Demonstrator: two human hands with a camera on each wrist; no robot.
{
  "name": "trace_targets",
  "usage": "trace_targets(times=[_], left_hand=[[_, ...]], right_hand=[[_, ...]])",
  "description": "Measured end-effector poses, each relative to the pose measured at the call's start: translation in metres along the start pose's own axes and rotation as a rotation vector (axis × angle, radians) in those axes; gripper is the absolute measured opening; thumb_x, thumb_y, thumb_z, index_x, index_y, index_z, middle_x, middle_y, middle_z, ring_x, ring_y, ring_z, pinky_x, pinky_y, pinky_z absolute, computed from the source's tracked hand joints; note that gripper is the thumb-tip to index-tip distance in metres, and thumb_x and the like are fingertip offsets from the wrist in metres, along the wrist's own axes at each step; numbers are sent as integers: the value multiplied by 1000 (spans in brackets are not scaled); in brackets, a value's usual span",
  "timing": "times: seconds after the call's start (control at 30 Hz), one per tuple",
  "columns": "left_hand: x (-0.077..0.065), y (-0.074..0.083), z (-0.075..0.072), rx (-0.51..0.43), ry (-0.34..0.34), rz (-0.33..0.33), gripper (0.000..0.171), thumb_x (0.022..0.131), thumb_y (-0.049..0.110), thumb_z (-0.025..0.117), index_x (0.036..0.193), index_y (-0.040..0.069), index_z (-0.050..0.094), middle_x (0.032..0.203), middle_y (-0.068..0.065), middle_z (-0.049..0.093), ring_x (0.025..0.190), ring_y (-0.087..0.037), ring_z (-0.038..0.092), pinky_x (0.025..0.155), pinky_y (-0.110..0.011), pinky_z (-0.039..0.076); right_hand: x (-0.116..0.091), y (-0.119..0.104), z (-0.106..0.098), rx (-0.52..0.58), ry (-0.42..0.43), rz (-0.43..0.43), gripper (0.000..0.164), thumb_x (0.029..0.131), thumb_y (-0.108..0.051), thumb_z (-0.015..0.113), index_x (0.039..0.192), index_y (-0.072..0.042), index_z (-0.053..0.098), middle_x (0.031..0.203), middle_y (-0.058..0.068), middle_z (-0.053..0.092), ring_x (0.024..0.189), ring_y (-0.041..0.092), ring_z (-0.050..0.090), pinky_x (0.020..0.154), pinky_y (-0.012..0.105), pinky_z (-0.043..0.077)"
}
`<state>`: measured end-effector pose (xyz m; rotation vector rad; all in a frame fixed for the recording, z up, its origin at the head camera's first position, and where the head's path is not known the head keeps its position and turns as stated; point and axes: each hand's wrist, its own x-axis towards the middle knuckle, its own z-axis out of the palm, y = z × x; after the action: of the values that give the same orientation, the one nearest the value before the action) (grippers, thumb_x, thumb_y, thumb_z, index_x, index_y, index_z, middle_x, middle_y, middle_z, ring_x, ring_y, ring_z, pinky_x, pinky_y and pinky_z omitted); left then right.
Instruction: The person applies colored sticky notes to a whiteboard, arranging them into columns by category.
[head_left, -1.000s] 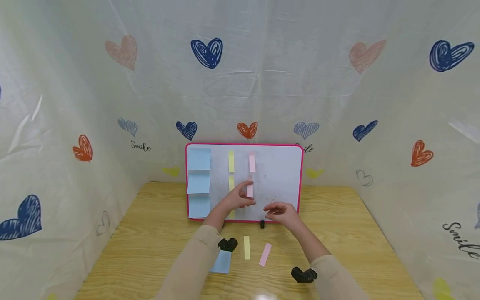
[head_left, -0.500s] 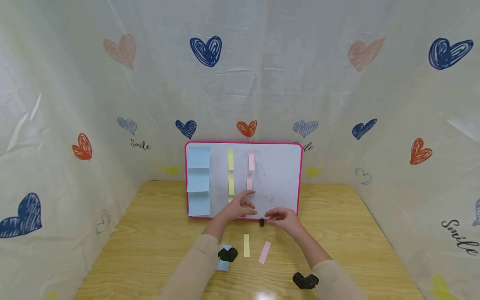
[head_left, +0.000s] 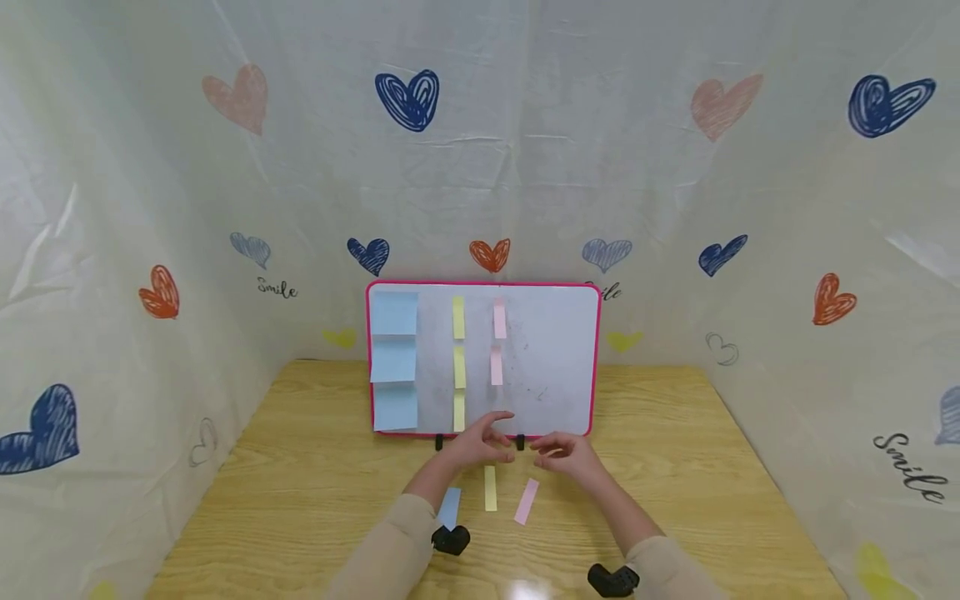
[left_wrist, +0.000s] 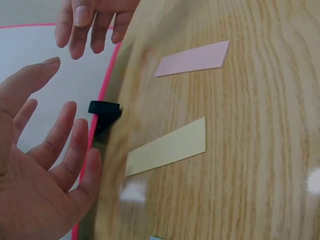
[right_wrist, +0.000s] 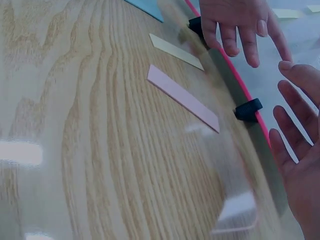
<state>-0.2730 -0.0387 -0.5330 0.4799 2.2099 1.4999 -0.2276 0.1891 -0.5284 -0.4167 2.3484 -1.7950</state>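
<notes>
My left hand (head_left: pixel 480 442) hovers before the lower edge of the whiteboard (head_left: pixel 555 358), fingers loosely spread and holding nothing. Facing it, my right hand (head_left: pixel 567 455) is likewise bare, with relaxed fingers. Below them on the table lie a yellow sticky-note pad (head_left: pixel 491 488) and a slanted pink sticky-note pad (head_left: pixel 527 502). A blue sticky-note pad (head_left: pixel 449 507) sits partly hidden by the left wrist camera. Stuck on the board are a column of blue notes (head_left: pixel 394 360), a column of yellow notes (head_left: pixel 459 367) and two pink notes, the lower pink note (head_left: pixel 497 365) under the other.
The pink-framed board stands upright on small black feet (head_left: pixel 521 442) at the back of the wooden table (head_left: pixel 300 500). A curtain (head_left: pixel 510 150) printed with hearts surrounds the table. Black wrist cameras (head_left: pixel 613 581) hang at both sleeves.
My left hand has come down from the lower pink note to below the board's edge, uncovering the lowest yellow note. My right hand has lowered a little too. The pink note stays on the board.
</notes>
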Motion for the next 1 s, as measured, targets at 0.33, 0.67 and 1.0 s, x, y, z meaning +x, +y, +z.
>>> trace_targets(times=[0.33, 0.67, 1.0], left_hand=[[-9, -15, 18, -11, -53, 40, 75, 80, 5, 80, 144, 15, 42, 108, -11, 60, 96, -26, 61, 81, -42, 52], [-19, -25, 33, 90, -48, 93, 70, 78, 7, 82, 137, 10, 46, 107, -4, 60, 94, -25, 53, 78, -36, 45], [-26, -38, 41, 221, -22, 128, 56, 74, 15, 87, 122, 16, 57, 105, 7, 61, 100, -14, 52, 91, -35, 43]], right_hand=[[-18, 9, 14, -51, 71, 9, 24, 81, 1, 76, 103, 8, 70, 107, 19, 67, 95, 36, 61, 75, 26, 51], [-24, 55, 22, -70, 133, -16, 26, 74, -5, 83, 99, -3, 75, 105, 8, 69, 102, 21, 60, 92, 32, 43], [-31, 68, 25, -129, 124, -7, 32, 71, -12, 87, 101, -12, 75, 107, 2, 68, 102, 15, 56, 94, 35, 41]])
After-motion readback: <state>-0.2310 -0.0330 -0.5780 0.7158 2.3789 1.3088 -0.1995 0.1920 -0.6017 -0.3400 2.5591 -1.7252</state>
